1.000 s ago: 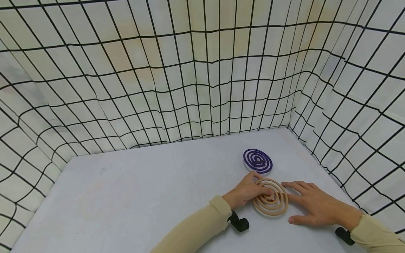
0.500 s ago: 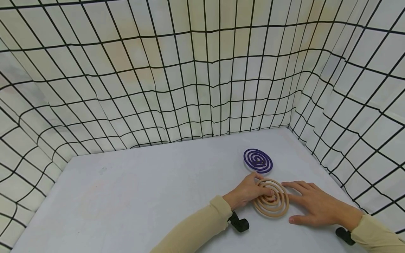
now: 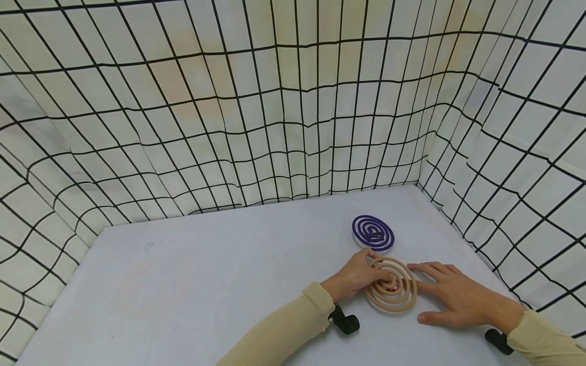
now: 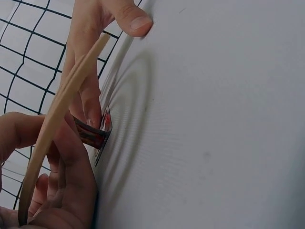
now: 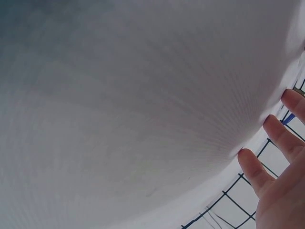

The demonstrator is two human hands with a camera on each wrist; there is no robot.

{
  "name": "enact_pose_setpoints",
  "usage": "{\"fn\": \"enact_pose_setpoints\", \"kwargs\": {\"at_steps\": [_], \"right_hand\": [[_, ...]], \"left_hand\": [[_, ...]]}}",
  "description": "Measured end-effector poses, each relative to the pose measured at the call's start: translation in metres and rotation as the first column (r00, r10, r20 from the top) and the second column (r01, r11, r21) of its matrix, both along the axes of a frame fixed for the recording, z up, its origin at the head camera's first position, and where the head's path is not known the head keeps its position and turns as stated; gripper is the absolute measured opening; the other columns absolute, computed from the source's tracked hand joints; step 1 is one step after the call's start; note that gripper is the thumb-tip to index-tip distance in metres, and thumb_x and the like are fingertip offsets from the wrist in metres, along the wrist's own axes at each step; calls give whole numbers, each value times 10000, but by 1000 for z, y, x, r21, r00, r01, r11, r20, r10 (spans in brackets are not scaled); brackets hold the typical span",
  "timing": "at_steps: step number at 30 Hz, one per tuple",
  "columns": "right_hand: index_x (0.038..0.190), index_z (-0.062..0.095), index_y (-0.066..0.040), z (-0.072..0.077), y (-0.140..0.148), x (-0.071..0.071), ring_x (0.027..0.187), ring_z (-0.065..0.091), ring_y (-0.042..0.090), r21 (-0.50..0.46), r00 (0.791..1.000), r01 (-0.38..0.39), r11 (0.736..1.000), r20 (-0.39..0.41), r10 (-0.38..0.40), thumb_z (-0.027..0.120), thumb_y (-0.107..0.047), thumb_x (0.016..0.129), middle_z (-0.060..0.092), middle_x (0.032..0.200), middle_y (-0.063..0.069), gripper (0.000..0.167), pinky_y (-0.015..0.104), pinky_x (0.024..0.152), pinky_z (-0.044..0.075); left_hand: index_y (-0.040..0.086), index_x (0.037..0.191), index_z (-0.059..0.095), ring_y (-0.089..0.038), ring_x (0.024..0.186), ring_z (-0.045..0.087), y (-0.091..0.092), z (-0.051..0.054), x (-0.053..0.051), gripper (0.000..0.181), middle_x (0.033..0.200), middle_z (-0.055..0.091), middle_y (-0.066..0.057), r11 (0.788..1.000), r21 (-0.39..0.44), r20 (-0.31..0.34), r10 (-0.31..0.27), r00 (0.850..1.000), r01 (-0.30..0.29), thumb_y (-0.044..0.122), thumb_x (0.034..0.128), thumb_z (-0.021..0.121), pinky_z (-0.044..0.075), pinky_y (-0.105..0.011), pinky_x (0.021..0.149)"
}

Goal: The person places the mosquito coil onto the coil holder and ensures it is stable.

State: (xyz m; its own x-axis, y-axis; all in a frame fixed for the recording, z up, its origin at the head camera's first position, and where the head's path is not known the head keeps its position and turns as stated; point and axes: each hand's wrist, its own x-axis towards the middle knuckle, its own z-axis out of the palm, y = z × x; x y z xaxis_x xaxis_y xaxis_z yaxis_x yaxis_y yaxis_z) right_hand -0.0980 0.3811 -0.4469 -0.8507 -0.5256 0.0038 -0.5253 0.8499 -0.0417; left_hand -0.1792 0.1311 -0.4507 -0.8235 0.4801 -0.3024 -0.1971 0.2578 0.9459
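Observation:
A tan spiral mosquito coil (image 3: 391, 293) is held tilted above the white table by my left hand (image 3: 354, 277), whose thumb lies at the spiral's centre. In the left wrist view the coil (image 4: 50, 125) shows edge-on, its ringed shadow on the table. Beneath it stands a small shiny metal stand (image 4: 95, 138) with reddish reflections. My right hand (image 3: 458, 297) rests on the table with fingers extended; a fingertip appears to touch the stand's base. Its thumb sits apart on the surface. Whether coil and stand touch is hidden by my left fingers.
A purple mosquito coil (image 3: 373, 234) lies flat behind the tan one. White table surface (image 3: 183, 284) extends to the left. Black wire mesh (image 3: 293, 122) before white sheeting rises at the back and both sides. Black wrist cameras (image 3: 345, 323) hang under my sleeves.
The tan coil dips slightly and rises back a little in my left hand. The right hand and purple coil stay in place.

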Motion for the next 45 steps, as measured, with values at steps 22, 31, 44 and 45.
{"fn": "enact_pose_setpoints", "kwargs": {"at_steps": [22, 31, 44, 45], "right_hand": [[1452, 571, -392, -4, 1, -1, 1345, 530, 281, -2, 998, -28, 1000, -51, 28, 565, -804, 873, 515, 1523, -13, 711, 593, 1029, 465], [1447, 577, -393, -4, 1, -1, 1343, 533, 282, -2, 998, -27, 1000, -55, 27, 570, -804, 871, 521, 1520, -10, 708, 594, 1035, 463], [1436, 589, -389, -1, 0, 1, 1329, 539, 263, -3, 996, -33, 999, -85, 33, 593, -790, 867, 532, 1506, -21, 696, 579, 1021, 468], [1436, 589, -391, -2, 0, 0, 1331, 538, 257, -4, 996, -32, 999, -86, 31, 590, -793, 867, 533, 1506, -23, 697, 574, 1024, 467]], "left_hand": [[119, 1124, 609, -181, 893, 544, 0, 4, -2, 405, 997, 612, -43, 999, -35, 0, -13, 1000, 13, 130, 812, 867, 431, -275, 733], [121, 1097, 601, -175, 869, 538, -1, 5, -2, 386, 970, 609, -41, 999, -29, 5, -18, 1000, 18, 133, 814, 863, 420, -274, 703], [129, 1103, 599, -180, 936, 550, -1, 7, -3, 398, 1030, 619, -40, 998, -46, -7, -34, 999, 33, 143, 809, 868, 432, -271, 749], [129, 1103, 598, -181, 943, 549, -1, 7, -3, 398, 1035, 619, -41, 998, -46, -7, -36, 999, 36, 142, 810, 867, 432, -270, 756]]}}
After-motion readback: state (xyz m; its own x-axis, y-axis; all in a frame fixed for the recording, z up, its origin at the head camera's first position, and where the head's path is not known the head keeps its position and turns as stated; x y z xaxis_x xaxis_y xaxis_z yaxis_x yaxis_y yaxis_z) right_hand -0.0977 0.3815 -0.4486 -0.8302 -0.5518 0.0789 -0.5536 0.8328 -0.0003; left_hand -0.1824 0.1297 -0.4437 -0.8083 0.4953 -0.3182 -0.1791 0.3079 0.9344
